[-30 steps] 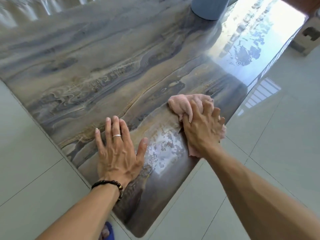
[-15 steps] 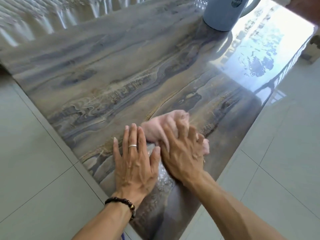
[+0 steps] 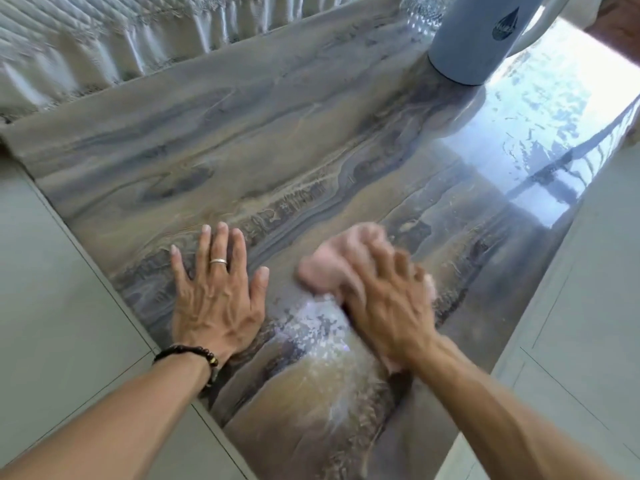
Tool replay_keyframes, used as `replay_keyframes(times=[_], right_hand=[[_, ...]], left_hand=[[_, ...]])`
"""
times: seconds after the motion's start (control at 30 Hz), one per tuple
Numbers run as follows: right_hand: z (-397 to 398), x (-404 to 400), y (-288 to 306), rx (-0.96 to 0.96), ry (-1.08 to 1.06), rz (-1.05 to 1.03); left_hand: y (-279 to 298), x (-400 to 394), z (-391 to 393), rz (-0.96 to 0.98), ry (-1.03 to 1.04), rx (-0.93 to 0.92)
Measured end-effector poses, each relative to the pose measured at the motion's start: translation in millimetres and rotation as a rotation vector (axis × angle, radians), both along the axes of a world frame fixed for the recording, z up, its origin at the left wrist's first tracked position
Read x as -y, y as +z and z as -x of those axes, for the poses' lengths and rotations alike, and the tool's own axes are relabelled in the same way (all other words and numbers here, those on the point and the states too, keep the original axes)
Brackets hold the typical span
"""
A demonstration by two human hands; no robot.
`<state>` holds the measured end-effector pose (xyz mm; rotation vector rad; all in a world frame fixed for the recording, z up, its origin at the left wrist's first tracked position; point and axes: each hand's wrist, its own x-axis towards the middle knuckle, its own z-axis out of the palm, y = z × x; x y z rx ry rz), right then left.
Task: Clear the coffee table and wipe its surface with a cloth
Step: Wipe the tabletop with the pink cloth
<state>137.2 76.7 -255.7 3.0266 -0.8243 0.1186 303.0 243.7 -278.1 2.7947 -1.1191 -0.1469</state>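
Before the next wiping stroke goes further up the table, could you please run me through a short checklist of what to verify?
1. Cloth in hand: the right hand grips the pink cloth against the coffee table. Ok.
2. Support: the left hand lies flat on the top, fingers spread. Ok.
3. Table cleared: a blue jug stands at the far end. Not ok.
4. Path ahead: bare surface lies between the cloth and the jug. Ok.
5. Surface clean: glare and reflections hide any marks. Cannot tell.
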Motion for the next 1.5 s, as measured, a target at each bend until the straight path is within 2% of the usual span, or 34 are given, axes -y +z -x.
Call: replay_keyframes(times=[0.07, 0.1, 0.13, 0.23, 0.3, 0.33, 0.4, 0.43, 0.47, 0.5, 0.57, 0.63, 0.67, 0.73, 0.77, 0.8, 0.83, 0.93, 1.0, 1.07, 1.13, 1.17, 1.2, 1.27, 1.33, 1.37, 1.4, 1.5], right_hand=[[-36.1, 23.3, 0.5, 0.042, -0.332, -0.055], [-54.5, 14.2, -0.6, 0.064, -0.428, -0.092], [-66.1, -5.2, -1.9, 0.087, -0.419, -0.103], [-57.3, -62.7, -1.6, 0.042, 0.026, -0.089], [-43.3, -32.3, -1.9, -0.027, 0.193, -0.041], [-46.6, -8.6, -0.4, -0.046, 0.149, -0.018], [-68.0, 20.0, 0.8, 0.014, -0.171, -0.023], [-79.5, 11.9, -0.7, 0.035, -0.298, -0.047], [-87.0, -6.2, -1.9, 0.049, -0.318, -0.048], [-90.3, -28.3, -1.7, 0.059, -0.248, -0.059], [-76.9, -50.0, 3.7, 0.025, 0.045, -0.113], [-67.1, -23.5, 6.2, -0.017, 0.204, -0.086], [-73.0, -7.2, 7.0, -0.017, 0.146, -0.064], [-101.0, 8.4, 2.8, 0.024, -0.176, -0.074], [-117.6, -1.4, 0.1, 0.043, -0.327, -0.118], [-128.6, -18.0, -2.0, 0.044, -0.383, -0.146], [-131.1, -35.5, -3.2, 0.048, -0.334, -0.122], [-101.6, -51.8, 5.2, 0.040, 0.115, -0.079], [-96.4, -18.4, 3.2, 0.005, 0.196, -0.031], [-125.3, 9.0, 2.8, 0.009, -0.028, -0.004], [-168.5, 3.9, -3.3, 0.030, -0.308, -0.069], [-182.3, -7.8, -6.4, 0.056, -0.345, -0.077], [-188.7, -23.2, -9.1, 0.092, -0.292, -0.064], [-178.2, -45.0, -6.0, 0.089, -0.043, -0.058], [-151.8, -36.3, 0.3, 0.017, 0.143, -0.077], [-147.9, -17.2, 2.7, -0.009, 0.165, -0.046], [-154.1, 3.6, 4.2, -0.029, 0.111, -0.021], [-214.5, 35.3, 2.3, 0.026, -0.291, -0.098]], left_hand=[[-1.6, -0.4, -2.2, 0.019, -0.002, 0.003], [-2.2, -1.1, -3.1, 0.024, 0.001, 0.001], [-1.8, -1.8, -2.4, 0.025, 0.001, -0.005], [0.5, -2.2, -2.2, 0.031, -0.009, -0.032], [1.7, -2.7, -4.8, 0.025, -0.021, -0.023], [2.0, -2.2, -5.2, 0.020, -0.021, -0.011], [1.7, -0.6, -4.1, 0.010, -0.026, -0.016], [0.9, -0.5, -2.9, 0.012, -0.027, -0.026], [0.1, -0.8, -1.7, 0.021, -0.028, -0.035], [-0.2, -1.3, -1.7, 0.039, -0.027, -0.044], [2.2, -1.1, -3.8, 0.085, -0.022, -0.068], [7.0, -2.9, -5.2, 0.141, -0.012, -0.103], [10.2, -3.3, -6.8, 0.172, -0.009, -0.114], [15.1, -4.9, -9.3, 0.214, -0.005, -0.129], [15.9, -5.7, -13.3, 0.226, 0.001, -0.124], [15.0, -6.3, -19.9, 0.235, 0.005, -0.108], [13.4, -6.6, -28.7, 0.237, 0.003, -0.083], [8.0, -5.8, -74.0, 0.188, 0.042, 0.007], [5.5, -5.9, -106.4, 0.093, 0.077, 0.028], [2.5, -5.9, -122.4, 0.015, 0.099, 0.020], [-2.5, -4.9, -124.6, -0.008, 0.124, 0.013], [-4.1, -3.0, -122.6, -0.008, 0.127, 0.007], [-4.1, -3.0, -120.1, -0.009, 0.121, -0.004], [-2.8, -5.9, -120.7, -0.005, 0.121, -0.016], [-0.6, -8.0, -122.9, -0.012, 0.127, -0.025], [1.1, -7.9, -122.6, -0.012, 0.130, -0.031], [3.0, -6.5, -123.1, -0.013, 0.130, -0.030], [4.2, -3.4, -125.1, -0.024, 0.124, -0.036]])
